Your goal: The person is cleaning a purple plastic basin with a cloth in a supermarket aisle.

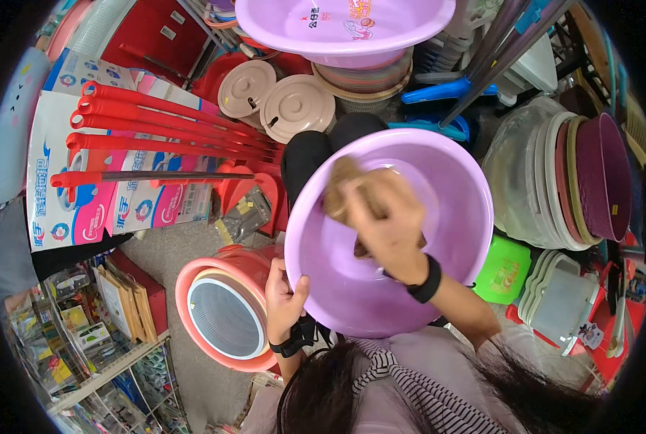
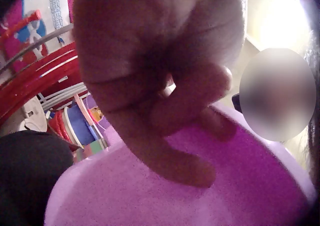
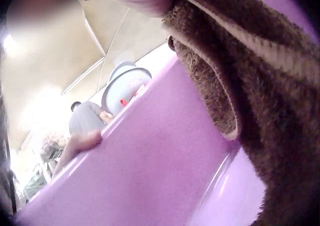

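A lilac plastic wash basin (image 1: 456, 188) sits tilted in the person's lap, its inside facing up. With the left hand (image 1: 285, 298), the person holds the basin's rim at the lower left. The left wrist view shows that hand's fingers (image 2: 172, 163) bent over the lilac plastic. Inside the basin, the right hand (image 1: 391, 224) grips a brown towelling cloth (image 1: 337, 192) against the upper-left wall, slightly blurred. Part of the cloth hangs below that hand near the basin floor. Close up in the right wrist view, the cloth (image 3: 285, 111) shows folds and a stitched edge.
Red-handled poles (image 1: 156, 145) jut out over printed boxes at left. An orange basin holding a white strainer (image 1: 227, 318) stands beside the left hand. Another lilac basin (image 1: 344, 32) is stacked ahead, stacked tubs (image 1: 532, 173) stand at right, and a goods rack (image 1: 99, 340) is lower left.
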